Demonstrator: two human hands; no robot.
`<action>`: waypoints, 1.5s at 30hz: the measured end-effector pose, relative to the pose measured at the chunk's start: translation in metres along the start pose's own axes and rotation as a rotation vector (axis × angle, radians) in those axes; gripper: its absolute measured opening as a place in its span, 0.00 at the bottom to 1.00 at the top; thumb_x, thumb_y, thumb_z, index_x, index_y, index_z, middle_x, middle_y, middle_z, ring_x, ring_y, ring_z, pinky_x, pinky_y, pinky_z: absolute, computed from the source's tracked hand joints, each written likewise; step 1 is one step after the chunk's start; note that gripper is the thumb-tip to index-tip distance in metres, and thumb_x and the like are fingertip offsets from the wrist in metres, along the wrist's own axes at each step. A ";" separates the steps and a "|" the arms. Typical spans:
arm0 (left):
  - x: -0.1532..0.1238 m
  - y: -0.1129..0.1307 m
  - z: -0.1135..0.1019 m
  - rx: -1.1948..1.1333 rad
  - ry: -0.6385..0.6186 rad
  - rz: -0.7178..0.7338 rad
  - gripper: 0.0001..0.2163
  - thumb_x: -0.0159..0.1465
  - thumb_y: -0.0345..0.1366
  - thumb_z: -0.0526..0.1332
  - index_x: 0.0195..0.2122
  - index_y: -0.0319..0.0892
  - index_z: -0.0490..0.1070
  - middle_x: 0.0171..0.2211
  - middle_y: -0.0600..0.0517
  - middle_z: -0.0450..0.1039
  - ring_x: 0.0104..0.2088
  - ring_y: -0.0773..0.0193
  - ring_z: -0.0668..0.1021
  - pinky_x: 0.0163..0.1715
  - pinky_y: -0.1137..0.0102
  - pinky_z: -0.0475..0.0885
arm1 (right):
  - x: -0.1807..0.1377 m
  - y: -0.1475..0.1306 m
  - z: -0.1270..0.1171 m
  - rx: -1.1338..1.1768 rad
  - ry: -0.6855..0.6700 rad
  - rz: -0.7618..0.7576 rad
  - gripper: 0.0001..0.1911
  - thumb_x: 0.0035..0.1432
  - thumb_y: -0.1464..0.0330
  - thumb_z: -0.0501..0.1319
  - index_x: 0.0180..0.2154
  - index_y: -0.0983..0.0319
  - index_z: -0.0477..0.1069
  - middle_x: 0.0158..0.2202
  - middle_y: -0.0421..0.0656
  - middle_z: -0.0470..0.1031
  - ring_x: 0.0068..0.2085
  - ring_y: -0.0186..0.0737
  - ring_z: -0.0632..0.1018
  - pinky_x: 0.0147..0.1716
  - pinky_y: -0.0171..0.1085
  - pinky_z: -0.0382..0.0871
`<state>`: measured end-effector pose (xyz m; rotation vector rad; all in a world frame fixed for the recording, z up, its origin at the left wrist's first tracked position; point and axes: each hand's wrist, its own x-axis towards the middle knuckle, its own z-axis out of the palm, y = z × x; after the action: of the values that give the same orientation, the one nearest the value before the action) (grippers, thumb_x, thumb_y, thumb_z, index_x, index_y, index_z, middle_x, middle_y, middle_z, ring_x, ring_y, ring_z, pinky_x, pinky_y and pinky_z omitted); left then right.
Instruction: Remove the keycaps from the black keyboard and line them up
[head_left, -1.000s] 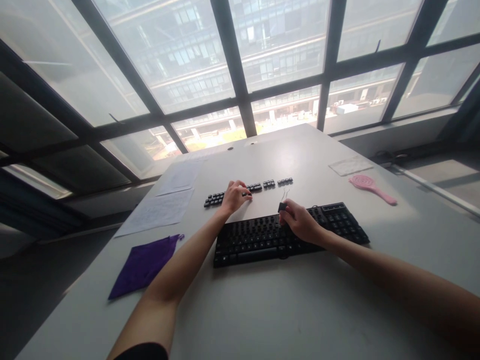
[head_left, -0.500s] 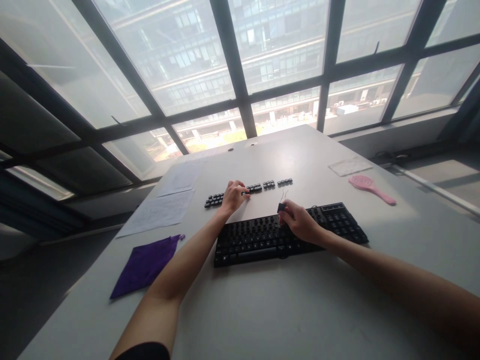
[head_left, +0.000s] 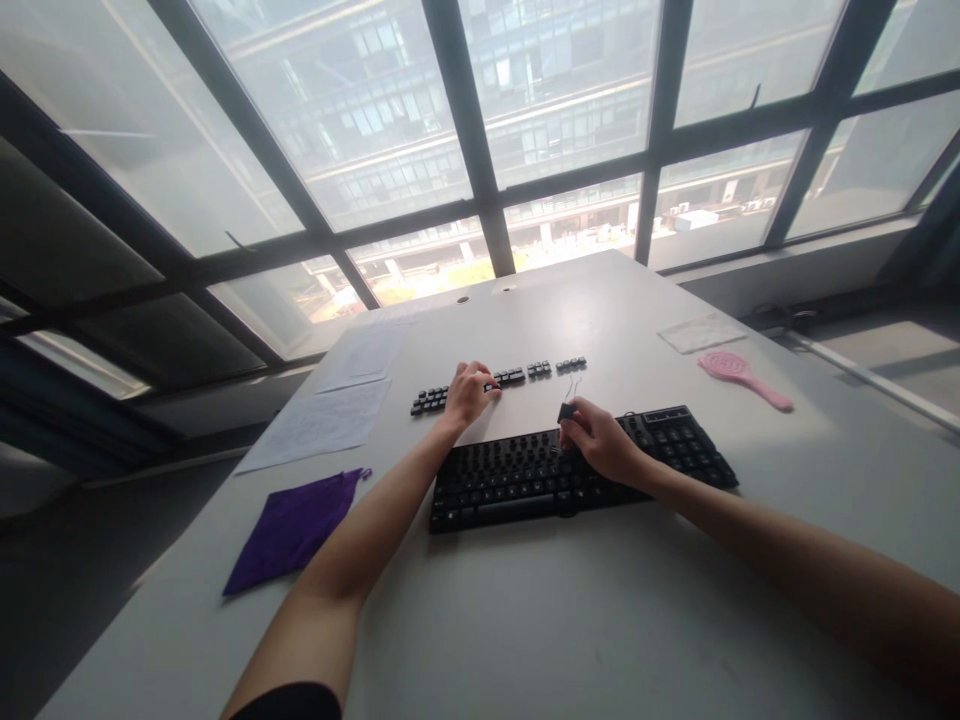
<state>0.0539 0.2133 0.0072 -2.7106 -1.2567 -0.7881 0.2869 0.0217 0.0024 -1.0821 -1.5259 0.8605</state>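
Observation:
A black keyboard lies in front of me, with its upper rows of keys stripped of their caps. Beyond it, loose black keycaps are lined up in groups on the white table. My left hand rests at that line, thumb and fingers pinched round a keycap. Over the keyboard's upper edge, my right hand is closed on the black handle of a wire keycap puller, its wire loops pointing up and away. Part of the keyboard is hidden under the right hand.
Left of the keyboard lies a purple drawstring bag, with paper sheets behind it. A pink hairbrush and a clear flat pouch are on the right. Windows stand past the table's far edge.
Almost nothing differs. Both hands stay in place, the left at the keycap line and the right with the puller; the puller's handle tilts very slightly.

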 end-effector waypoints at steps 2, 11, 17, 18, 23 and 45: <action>0.000 0.001 -0.001 -0.003 0.000 -0.011 0.02 0.57 0.35 0.69 0.30 0.44 0.81 0.42 0.47 0.73 0.45 0.53 0.70 0.49 0.59 0.69 | 0.000 0.000 0.000 0.032 0.012 -0.003 0.06 0.65 0.66 0.56 0.35 0.58 0.63 0.27 0.39 0.74 0.30 0.39 0.76 0.34 0.40 0.68; -0.003 0.029 -0.029 -0.034 0.023 -0.034 0.03 0.59 0.36 0.68 0.34 0.44 0.80 0.43 0.48 0.73 0.46 0.54 0.71 0.50 0.59 0.68 | 0.011 -0.007 -0.018 0.170 0.163 -0.013 0.07 0.64 0.64 0.58 0.33 0.59 0.64 0.26 0.39 0.72 0.26 0.36 0.73 0.28 0.37 0.67; -0.034 0.108 -0.049 -0.210 -0.084 0.120 0.07 0.66 0.35 0.60 0.35 0.44 0.78 0.39 0.49 0.76 0.43 0.58 0.75 0.53 0.59 0.67 | 0.000 -0.004 -0.027 0.025 0.050 -0.019 0.04 0.63 0.67 0.57 0.35 0.59 0.65 0.26 0.38 0.72 0.28 0.37 0.74 0.30 0.37 0.67; -0.041 0.120 -0.047 -0.243 -0.095 0.116 0.07 0.66 0.34 0.59 0.36 0.44 0.78 0.39 0.49 0.76 0.42 0.58 0.75 0.51 0.59 0.68 | -0.002 -0.004 -0.027 -0.009 0.033 -0.016 0.04 0.63 0.67 0.57 0.35 0.59 0.65 0.25 0.38 0.71 0.28 0.37 0.74 0.30 0.37 0.67; -0.066 0.154 -0.029 -0.351 -0.148 0.066 0.09 0.63 0.27 0.58 0.37 0.46 0.78 0.37 0.48 0.77 0.40 0.57 0.76 0.44 0.62 0.72 | -0.005 -0.005 -0.024 -0.134 -0.047 -0.044 0.02 0.63 0.69 0.55 0.36 0.60 0.66 0.25 0.37 0.70 0.27 0.36 0.72 0.30 0.36 0.65; -0.075 0.161 -0.017 -0.434 -0.197 0.043 0.04 0.62 0.38 0.66 0.37 0.45 0.75 0.39 0.49 0.72 0.40 0.58 0.75 0.42 0.63 0.73 | -0.015 -0.002 -0.025 -0.251 -0.011 -0.135 0.05 0.62 0.70 0.57 0.32 0.60 0.68 0.27 0.39 0.72 0.30 0.38 0.71 0.31 0.37 0.64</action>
<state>0.1234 0.0489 0.0132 -3.2171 -1.1701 -0.8998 0.3123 0.0068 0.0046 -1.1392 -1.7285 0.5938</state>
